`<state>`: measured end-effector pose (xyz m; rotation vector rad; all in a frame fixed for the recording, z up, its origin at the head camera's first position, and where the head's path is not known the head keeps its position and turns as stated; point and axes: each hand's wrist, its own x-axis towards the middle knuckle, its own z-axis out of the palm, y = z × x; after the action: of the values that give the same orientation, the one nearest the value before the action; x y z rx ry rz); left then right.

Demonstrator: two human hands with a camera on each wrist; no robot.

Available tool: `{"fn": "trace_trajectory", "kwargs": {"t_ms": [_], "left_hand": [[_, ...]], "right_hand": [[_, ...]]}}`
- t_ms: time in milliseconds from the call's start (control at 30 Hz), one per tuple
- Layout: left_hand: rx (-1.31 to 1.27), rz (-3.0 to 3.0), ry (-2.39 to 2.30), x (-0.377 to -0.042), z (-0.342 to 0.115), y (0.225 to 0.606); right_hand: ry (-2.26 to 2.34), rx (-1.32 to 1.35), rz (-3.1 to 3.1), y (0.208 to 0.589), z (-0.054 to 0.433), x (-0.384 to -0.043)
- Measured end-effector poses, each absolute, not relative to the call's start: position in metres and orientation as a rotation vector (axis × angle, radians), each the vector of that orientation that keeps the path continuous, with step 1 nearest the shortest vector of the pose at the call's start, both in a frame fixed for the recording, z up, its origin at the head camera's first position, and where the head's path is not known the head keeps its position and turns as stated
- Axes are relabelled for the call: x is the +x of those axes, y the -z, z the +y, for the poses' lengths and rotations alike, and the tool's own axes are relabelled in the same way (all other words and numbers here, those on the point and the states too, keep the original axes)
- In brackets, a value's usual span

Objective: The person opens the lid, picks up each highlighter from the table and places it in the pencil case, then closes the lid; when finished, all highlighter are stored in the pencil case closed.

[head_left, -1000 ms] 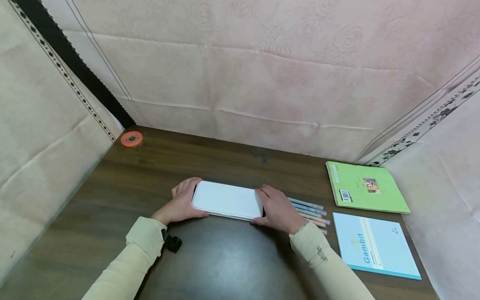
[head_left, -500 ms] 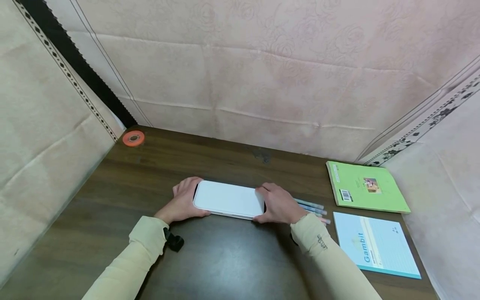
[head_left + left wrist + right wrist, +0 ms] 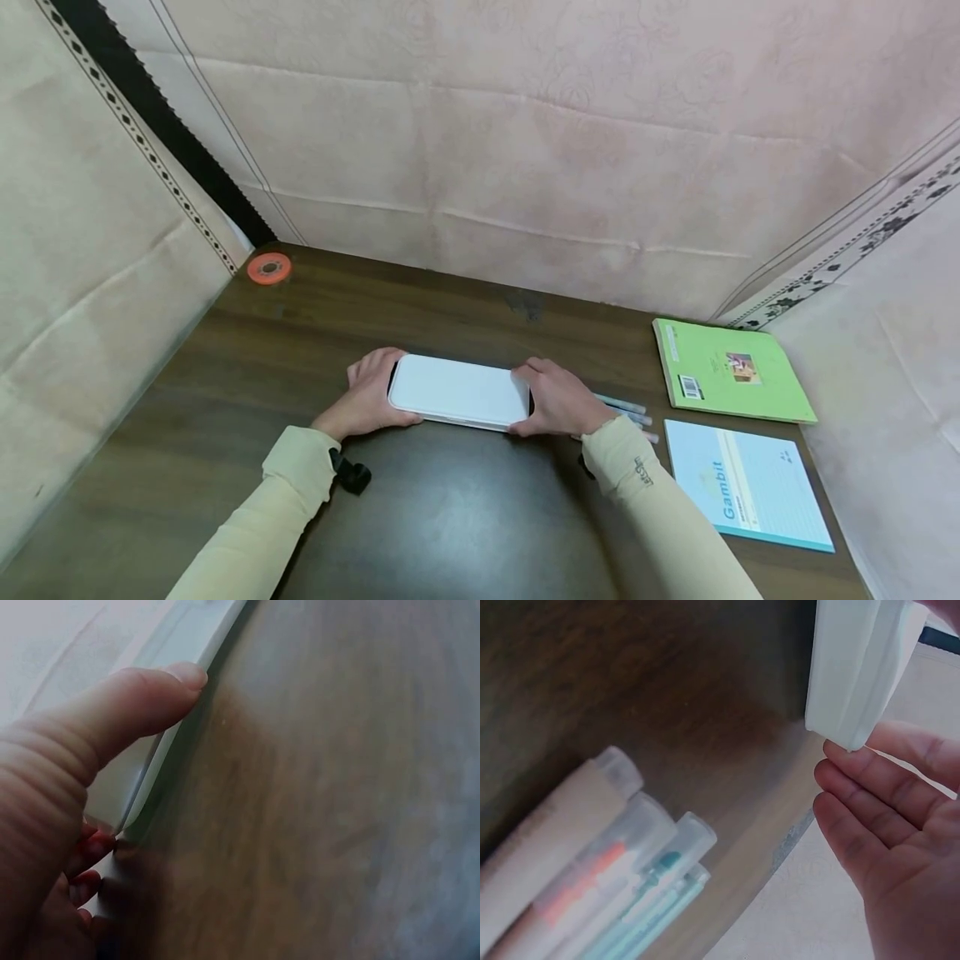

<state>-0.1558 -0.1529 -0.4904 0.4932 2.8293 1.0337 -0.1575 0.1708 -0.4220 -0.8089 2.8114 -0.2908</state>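
A flat white rectangular case (image 3: pixel 459 392) with rounded corners lies lengthwise between both hands in the head view. My left hand (image 3: pixel 369 395) grips its left end, thumb along the near side. The left wrist view shows that thumb against the edge of the case (image 3: pixel 157 761), with a seam running along it. My right hand (image 3: pixel 558 400) holds the opposite end between thumb and fingers. In the right wrist view, fingertips touch the corner of the case (image 3: pixel 851 682). Several pastel capped pens (image 3: pixel 630 410) lie just right of my right hand, partly hidden by it.
At the right of the dark wooden table (image 3: pixel 450 517) lie a green book (image 3: pixel 720 375) and a light blue notebook (image 3: pixel 750 483). An orange-red tape roll (image 3: pixel 269 268) sits at the far left corner. Patterned pale cloth (image 3: pixel 465 150) stands around the table.
The case and both hands have shifted slightly to the right in the head view. My right hand and sleeve cover more of the pens. Both hands keep hold of the case.
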Motion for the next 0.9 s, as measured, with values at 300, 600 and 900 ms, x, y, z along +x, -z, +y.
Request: {"fn": "trace_trajectory", "kwargs": {"t_ms": [300, 600, 900], "left_hand": [[0.494, 2.829, -1.028, -0.156, -0.155, 0.492], [0.508, 2.828, -1.059, -0.155, -0.157, 0.493], [0.606, 2.903, -0.984, -0.156, -0.156, 0.497]], "right_hand": [[0.379, -0.772, 2.723, 0.418, 0.178, -0.164], [0.770, -0.741, 2.582, 0.396, 0.197, -0.176], [1.130, -0.497, 2.731, 0.410, 0.206, -0.189]]}}
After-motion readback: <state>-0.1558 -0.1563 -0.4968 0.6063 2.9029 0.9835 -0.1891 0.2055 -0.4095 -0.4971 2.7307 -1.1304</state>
